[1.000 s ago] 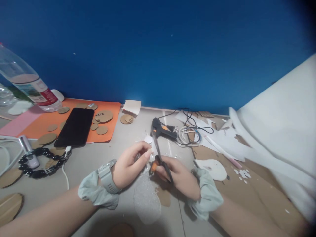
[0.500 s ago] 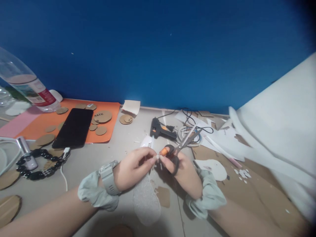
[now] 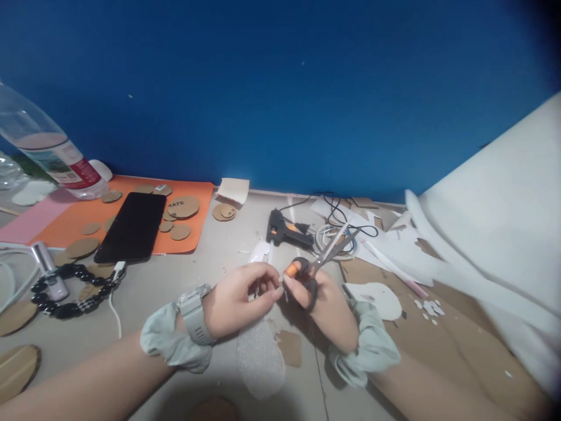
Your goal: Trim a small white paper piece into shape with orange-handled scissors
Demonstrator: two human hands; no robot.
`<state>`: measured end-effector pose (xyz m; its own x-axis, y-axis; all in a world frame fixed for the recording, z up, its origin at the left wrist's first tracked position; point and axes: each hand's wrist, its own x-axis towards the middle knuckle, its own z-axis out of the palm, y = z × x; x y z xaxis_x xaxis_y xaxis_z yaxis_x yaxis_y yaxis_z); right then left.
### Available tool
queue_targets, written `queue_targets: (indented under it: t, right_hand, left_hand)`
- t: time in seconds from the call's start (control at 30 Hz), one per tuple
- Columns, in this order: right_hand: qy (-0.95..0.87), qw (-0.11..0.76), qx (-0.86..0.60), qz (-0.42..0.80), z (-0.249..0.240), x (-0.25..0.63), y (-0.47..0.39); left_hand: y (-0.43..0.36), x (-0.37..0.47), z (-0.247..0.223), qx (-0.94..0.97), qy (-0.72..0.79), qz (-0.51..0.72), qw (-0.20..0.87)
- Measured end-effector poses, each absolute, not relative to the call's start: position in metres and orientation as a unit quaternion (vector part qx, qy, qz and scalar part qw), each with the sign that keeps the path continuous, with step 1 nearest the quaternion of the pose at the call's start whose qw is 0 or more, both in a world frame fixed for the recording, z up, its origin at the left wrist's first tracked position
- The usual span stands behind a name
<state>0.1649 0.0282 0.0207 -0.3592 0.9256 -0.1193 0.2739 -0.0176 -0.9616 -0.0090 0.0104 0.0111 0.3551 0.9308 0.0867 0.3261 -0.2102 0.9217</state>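
In the middle of the head view my right hand (image 3: 322, 298) is closed around scissors (image 3: 326, 257), their blades parted and pointing away to the upper right. Its thumb and fingertip meet my left hand (image 3: 245, 292), which is closed in a pinch. Between the fingertips of both hands is a tiny whitish piece (image 3: 281, 280), too small to make out in detail. Below the hands a pale, translucent rounded sheet (image 3: 260, 362) lies on the table beside a small brown cardboard square (image 3: 289, 348). Just beyond them rests a black glue gun (image 3: 287, 233).
At left are a black phone (image 3: 131, 228), a beaded bracelet (image 3: 72, 292), a bottle (image 3: 65, 164) and cardboard discs (image 3: 184, 207) on orange paper (image 3: 193, 234). Coiled cables (image 3: 335, 241), a white cutout (image 3: 377, 301) and white scraps (image 3: 429, 308) lie right. A blue wall (image 3: 280, 99) stands behind.
My left thumb and fingers have shifted slightly, and the whitish piece at the fingertips has moved a little. The scissors and my right hand are nearly where they were.
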Motion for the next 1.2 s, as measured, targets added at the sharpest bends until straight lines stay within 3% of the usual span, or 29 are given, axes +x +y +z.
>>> queue_targets:
  t: [1.2]
  right_hand:
    - [-0.647, 0.308, -0.469, 0.516, 0.016, 0.166, 0.026]
  left_hand:
    - [0.011, -0.011, 0.011, 0.696, 0.444, 0.362, 0.433]
